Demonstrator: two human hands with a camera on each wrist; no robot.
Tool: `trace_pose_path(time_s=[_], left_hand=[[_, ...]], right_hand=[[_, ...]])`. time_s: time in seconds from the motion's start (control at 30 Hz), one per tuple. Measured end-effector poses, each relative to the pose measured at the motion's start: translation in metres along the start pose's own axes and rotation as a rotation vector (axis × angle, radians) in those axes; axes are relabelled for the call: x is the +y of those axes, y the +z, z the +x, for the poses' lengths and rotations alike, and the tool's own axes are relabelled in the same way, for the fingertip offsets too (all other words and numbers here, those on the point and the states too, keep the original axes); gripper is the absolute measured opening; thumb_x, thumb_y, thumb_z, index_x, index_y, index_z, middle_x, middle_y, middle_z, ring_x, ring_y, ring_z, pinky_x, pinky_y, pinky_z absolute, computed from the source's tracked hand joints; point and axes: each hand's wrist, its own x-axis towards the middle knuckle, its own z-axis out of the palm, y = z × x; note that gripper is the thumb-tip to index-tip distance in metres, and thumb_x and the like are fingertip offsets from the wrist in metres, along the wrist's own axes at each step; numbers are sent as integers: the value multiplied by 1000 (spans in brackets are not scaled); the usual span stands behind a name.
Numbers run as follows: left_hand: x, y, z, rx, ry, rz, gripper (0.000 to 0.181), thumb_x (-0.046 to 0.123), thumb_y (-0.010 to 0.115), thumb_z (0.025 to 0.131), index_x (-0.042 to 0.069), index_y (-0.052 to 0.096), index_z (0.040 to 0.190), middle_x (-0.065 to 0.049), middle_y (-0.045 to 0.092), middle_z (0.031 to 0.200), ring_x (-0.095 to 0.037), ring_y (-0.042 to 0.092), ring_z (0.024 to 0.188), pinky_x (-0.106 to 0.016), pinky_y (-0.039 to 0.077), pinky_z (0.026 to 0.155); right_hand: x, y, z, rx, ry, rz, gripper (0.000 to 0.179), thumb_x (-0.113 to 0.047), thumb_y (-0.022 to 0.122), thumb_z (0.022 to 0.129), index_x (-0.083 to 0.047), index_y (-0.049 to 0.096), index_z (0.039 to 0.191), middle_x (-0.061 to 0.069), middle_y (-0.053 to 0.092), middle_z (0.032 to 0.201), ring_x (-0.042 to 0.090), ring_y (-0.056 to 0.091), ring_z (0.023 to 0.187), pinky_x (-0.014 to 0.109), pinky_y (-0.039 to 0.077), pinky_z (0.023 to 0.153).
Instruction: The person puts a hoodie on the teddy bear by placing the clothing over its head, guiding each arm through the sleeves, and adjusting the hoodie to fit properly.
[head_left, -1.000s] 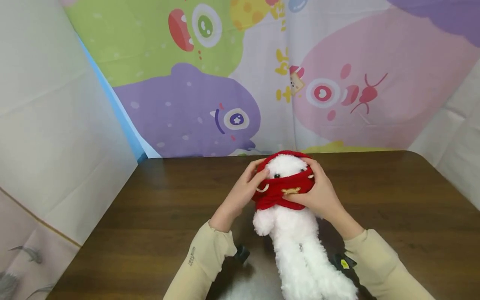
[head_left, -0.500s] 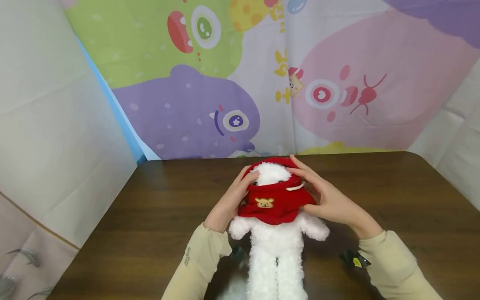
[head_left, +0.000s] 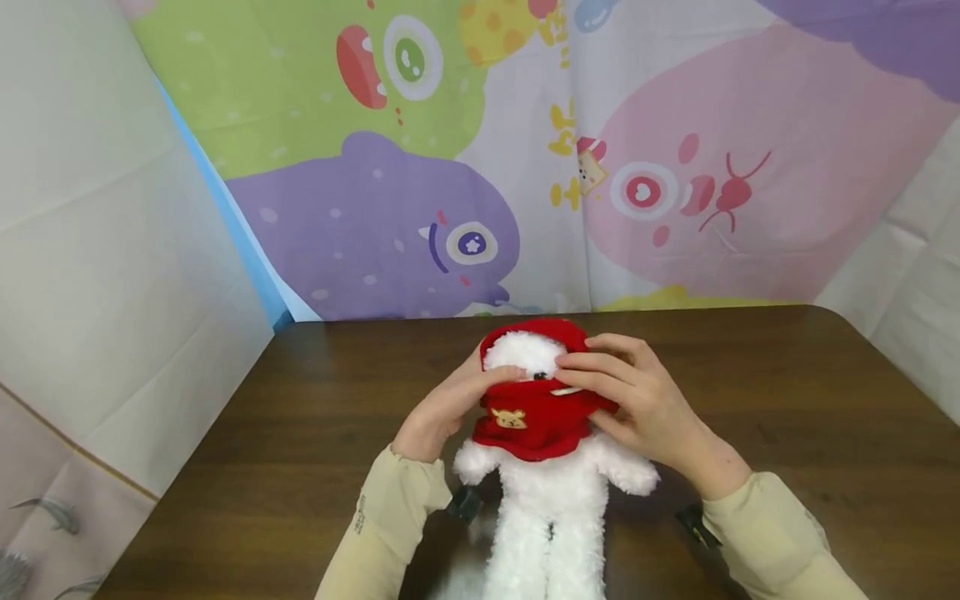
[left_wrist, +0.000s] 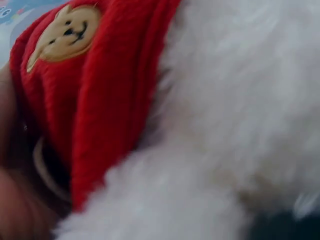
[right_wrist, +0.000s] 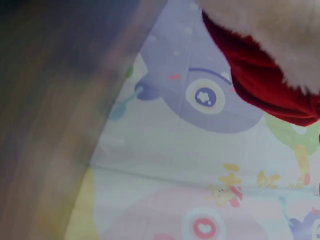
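A fluffy white plush toy (head_left: 551, 500) wears a red hood (head_left: 551, 429) with a bear-face patch (head_left: 509, 418) and a white cord (head_left: 566, 391). Its face opening shows one dark eye; the hood's front covers the lower face. My left hand (head_left: 442, 408) grips the hood's left side, thumb across the opening, other fingers hidden behind. On the other side, my right hand (head_left: 652, 408) holds the hood's edge, fingertips at the opening and thumb lower down. White fur (left_wrist: 240, 90) fills much of the left wrist view; in the right wrist view the hood (right_wrist: 265, 75) is at the upper right.
The toy is over a dark wooden table (head_left: 810, 400). Behind it hangs a cartoon-printed cloth (head_left: 360, 225), with a pale sheet (head_left: 112, 250) on the left. Dark straps with small devices (head_left: 465, 504) sit at both wrists.
The toy has straightened from a slant and shifted left, and the bear patch has moved left with it. My right hand let its grip loosen, then moved its fingers in to the face opening.
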Motion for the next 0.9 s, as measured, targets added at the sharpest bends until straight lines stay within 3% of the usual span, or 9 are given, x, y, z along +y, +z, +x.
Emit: trace_pose_path(time_s=[0.07, 0.13, 0.3, 0.57, 0.77, 0.9], left_hand=[[-1, 2, 1, 27, 26, -64, 63, 30, 60, 79, 19, 31, 133, -5, 47, 123, -22, 49, 107, -39, 46, 86], [-2, 5, 2, 59, 47, -129, 59, 26, 60, 77, 17, 36, 130, -5, 51, 118, -19, 52, 100, -34, 47, 81], [-4, 15, 4, 125, 94, -261, 49, 19, 59, 76, 13, 45, 123, -3, 56, 105, -14, 55, 87, -28, 47, 75], [1, 22, 5, 256, 154, -342, 37, 14, 58, 75, 11, 55, 112, 0, 60, 90, -14, 56, 78, -28, 47, 70], [0, 27, 4, 280, 170, -505, 25, 14, 56, 76, 11, 57, 100, 1, 60, 83, -13, 56, 74, -27, 48, 67], [1, 30, 2, 312, 147, -597, 12, 14, 56, 77, 14, 56, 89, 3, 59, 76, -12, 57, 69, -26, 48, 64]], right_hand=[[-1, -1, 1, -5, 13, -85, 34, -18, 50, 80, -8, 64, 110, 9, 61, 113, 34, 46, 106, 41, 33, 91], [-2, -1, 0, -32, 80, -143, 39, -18, 56, 74, -9, 62, 112, 9, 60, 112, 33, 47, 105, 42, 34, 88], [-1, 1, -7, -77, 271, -170, 57, -23, 75, 60, -8, 58, 112, 9, 58, 111, 26, 50, 99, 39, 38, 82], [-1, 10, -8, 5, 404, -197, 51, -28, 79, 58, -4, 56, 97, 3, 57, 81, 13, 47, 69, 31, 41, 63], [-9, 18, -9, 145, 520, -62, 44, -12, 86, 55, -4, 59, 88, 2, 61, 81, 11, 57, 69, 22, 50, 62], [-12, 23, -11, 204, 552, 60, 36, -4, 84, 56, -5, 60, 83, 0, 63, 80, 9, 59, 70, 13, 49, 67]])
